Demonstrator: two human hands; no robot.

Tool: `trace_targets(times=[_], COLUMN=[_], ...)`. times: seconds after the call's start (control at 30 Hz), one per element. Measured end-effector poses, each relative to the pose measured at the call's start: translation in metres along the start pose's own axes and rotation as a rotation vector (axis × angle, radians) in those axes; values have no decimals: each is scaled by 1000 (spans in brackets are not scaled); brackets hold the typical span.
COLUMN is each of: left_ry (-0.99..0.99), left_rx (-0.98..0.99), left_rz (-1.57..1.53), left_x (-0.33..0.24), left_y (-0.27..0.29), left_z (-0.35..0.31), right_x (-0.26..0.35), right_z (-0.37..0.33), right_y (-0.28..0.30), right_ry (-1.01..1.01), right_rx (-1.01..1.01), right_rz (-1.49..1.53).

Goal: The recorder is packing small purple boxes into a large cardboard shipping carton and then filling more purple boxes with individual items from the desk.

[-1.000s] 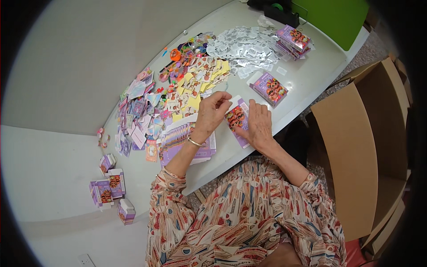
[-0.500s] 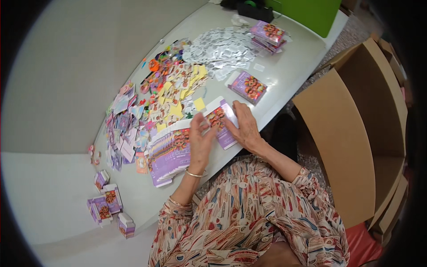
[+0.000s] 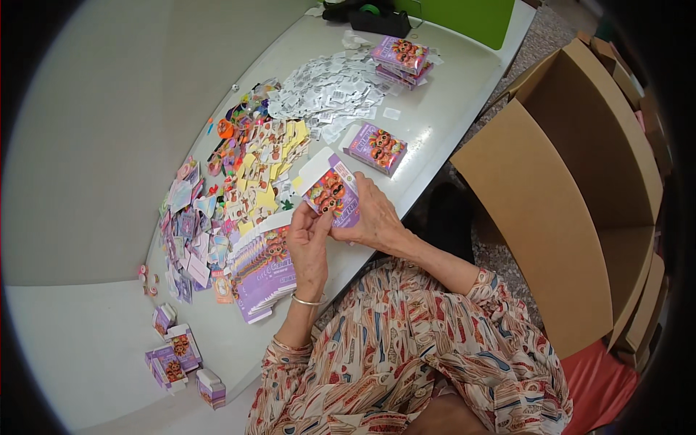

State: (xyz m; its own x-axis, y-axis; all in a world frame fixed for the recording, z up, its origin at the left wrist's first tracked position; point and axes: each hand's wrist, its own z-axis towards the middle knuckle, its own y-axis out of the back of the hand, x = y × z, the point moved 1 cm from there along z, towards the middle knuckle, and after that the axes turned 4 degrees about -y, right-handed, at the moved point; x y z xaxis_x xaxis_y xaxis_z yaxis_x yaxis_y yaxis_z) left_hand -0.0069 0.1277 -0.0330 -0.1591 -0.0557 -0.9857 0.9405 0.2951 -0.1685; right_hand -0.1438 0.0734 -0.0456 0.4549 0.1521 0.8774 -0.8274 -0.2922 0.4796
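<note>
A small purple carton [image 3: 332,194] with orange cartoon figures is held between my two hands, its white flap tilted up toward the far left. My left hand [image 3: 307,243] pinches the carton's near left side with thumb and fingers. Around its right side wraps my right hand [image 3: 373,217], with some fingers hidden behind the card. Next to my left wrist lies a fanned stack of flat purple cartons [image 3: 262,270]. Beyond my right hand a folded purple box [image 3: 376,147] rests on the table.
Piles of white slips [image 3: 330,94], yellow-backed cards [image 3: 264,159] and shiny purple cards [image 3: 192,225] cover the table's far left. Stacked boxes [image 3: 401,61] stand near a black tape dispenser [image 3: 378,22]. Several small boxes [image 3: 174,355] sit at lower left. A large cardboard box [image 3: 536,232] is at right.
The carton has been lifted off the table and tilted. My left hand has closed on its side, while my right hand has shifted from pressing flat to gripping it. The view has shifted slightly.
</note>
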Motion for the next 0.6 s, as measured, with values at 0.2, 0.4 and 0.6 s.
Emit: trace_targets(times=[0.2, 0.4, 0.6], left_ry=[-207, -225, -199], left_rx=[-55, 63, 132], left_rz=[16, 151, 154], left_x=[6, 7, 4], left_y=[0, 9, 11], left_z=[-5, -7, -6], right_x=[-3, 1, -1], right_z=[1, 0, 0], right_y=[4, 17, 24], right_ry=[20, 21, -43], right_rx=[13, 128, 280], right_rz=[111, 161, 265])
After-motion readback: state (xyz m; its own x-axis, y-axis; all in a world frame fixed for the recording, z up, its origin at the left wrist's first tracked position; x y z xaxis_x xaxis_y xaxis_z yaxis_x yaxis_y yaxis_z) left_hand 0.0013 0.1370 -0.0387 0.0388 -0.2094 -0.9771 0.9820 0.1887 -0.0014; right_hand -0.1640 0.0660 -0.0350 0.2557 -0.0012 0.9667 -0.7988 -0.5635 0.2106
